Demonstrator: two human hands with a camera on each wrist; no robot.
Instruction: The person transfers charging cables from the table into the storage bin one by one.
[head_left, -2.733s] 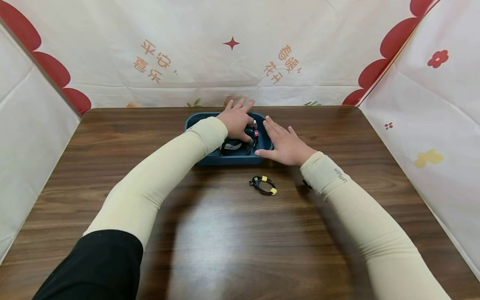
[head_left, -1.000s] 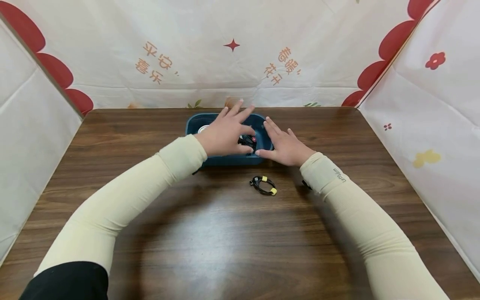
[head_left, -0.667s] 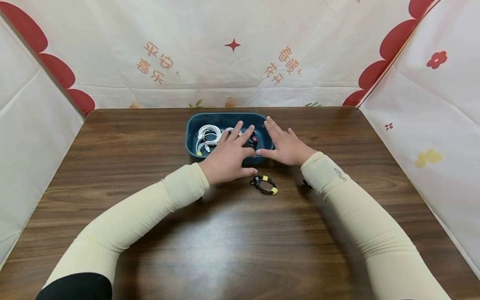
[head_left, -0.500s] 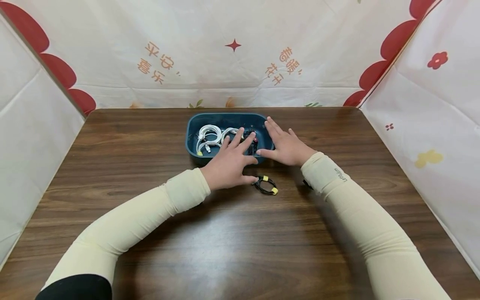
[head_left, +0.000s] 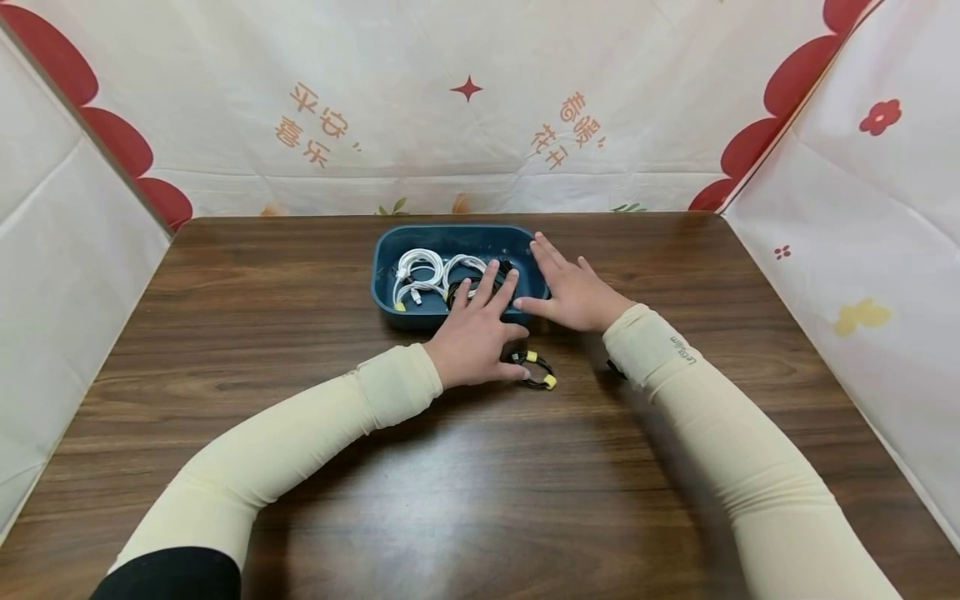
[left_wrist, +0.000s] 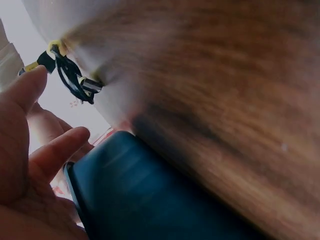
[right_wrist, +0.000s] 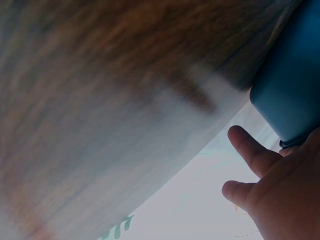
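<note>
My left hand (head_left: 480, 340) spreads over the front rim of a dark blue bin (head_left: 384, 310), fingers extended and holding nothing. Its thumb is beside a small coiled black cable (head_left: 542, 362) with yellow ties, lying on the table in front of the bin; whether they touch I cannot tell. The left wrist view shows this cable (left_wrist: 70, 75) near the thumb tip. My right hand (head_left: 573, 292) rests at the bin's right end with straight fingers along the rim. Inside the bin lie coiled white cables (head_left: 420, 271) and a black cable (head_left: 457, 289), partly hidden by my left fingers.
The brown wooden table (head_left: 300, 275) stretches around the bin. A white printed cloth (head_left: 420, 108) hangs behind the table's back edge, and white panels (head_left: 862, 208) stand at both sides.
My left hand has come out of the bin toward me, then shifted right to the black cable on the table. White cables in the bin have come into view. The right hand stays put.
</note>
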